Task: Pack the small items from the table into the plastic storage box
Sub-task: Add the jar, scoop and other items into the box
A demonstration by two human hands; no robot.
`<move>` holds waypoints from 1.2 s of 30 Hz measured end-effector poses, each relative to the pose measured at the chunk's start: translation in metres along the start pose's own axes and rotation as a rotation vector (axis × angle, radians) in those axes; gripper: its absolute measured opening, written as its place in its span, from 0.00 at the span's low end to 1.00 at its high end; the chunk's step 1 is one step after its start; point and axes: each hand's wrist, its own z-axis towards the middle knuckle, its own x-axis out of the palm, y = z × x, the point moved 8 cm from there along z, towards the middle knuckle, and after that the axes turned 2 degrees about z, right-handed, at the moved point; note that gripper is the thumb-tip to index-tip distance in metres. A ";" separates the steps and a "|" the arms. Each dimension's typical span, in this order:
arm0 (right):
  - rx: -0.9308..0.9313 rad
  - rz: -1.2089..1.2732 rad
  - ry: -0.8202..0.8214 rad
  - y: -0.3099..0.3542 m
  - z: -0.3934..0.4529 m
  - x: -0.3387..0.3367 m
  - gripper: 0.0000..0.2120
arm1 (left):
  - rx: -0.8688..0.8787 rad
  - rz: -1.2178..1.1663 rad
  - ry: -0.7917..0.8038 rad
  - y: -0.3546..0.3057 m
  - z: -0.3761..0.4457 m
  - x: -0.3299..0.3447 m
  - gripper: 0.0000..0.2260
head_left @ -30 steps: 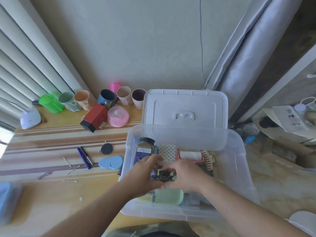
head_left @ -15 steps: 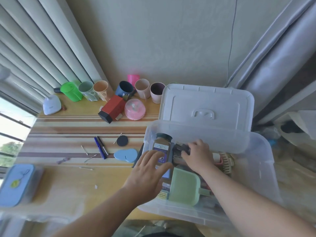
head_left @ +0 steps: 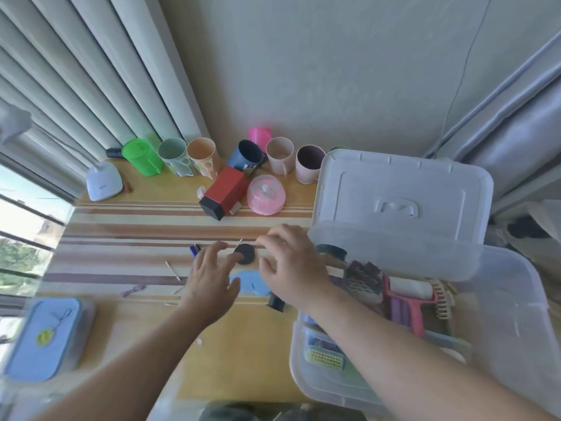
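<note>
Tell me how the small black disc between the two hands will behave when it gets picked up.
The black disc lies flat and thin on the striped table, so it probably needs sliding or an edge pinch. It looks small, likely light. Being round, it may roll if set on edge. The left hand fingertip seems to touch it.

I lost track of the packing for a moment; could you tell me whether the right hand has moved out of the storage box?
Yes. The right hand has left the storage box, moving left over its wall to the table, beside the black disc.

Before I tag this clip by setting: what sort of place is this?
Probably a home room: a table against a curtained window, household cups, a clear plastic storage box.
</note>
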 end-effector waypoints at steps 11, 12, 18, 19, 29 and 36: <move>0.442 -0.412 0.726 -0.031 -0.011 0.188 0.17 | -0.024 0.243 0.325 0.134 0.016 0.039 0.27; 0.463 -0.429 0.752 -0.033 -0.014 0.195 0.18 | 0.004 0.246 0.337 0.135 0.022 0.042 0.26; 0.523 -0.428 0.752 -0.042 -0.022 0.209 0.28 | 0.283 0.330 0.366 0.127 0.045 0.076 0.21; 0.518 -0.427 0.738 -0.044 -0.022 0.209 0.27 | 0.321 0.367 0.381 0.126 0.047 0.082 0.21; 0.544 -0.267 0.618 -0.043 -0.018 0.199 0.29 | 0.560 0.551 0.366 0.116 0.036 0.099 0.06; 0.443 -0.152 0.407 -0.006 0.015 0.146 0.26 | 0.308 0.693 0.545 0.126 0.023 0.091 0.18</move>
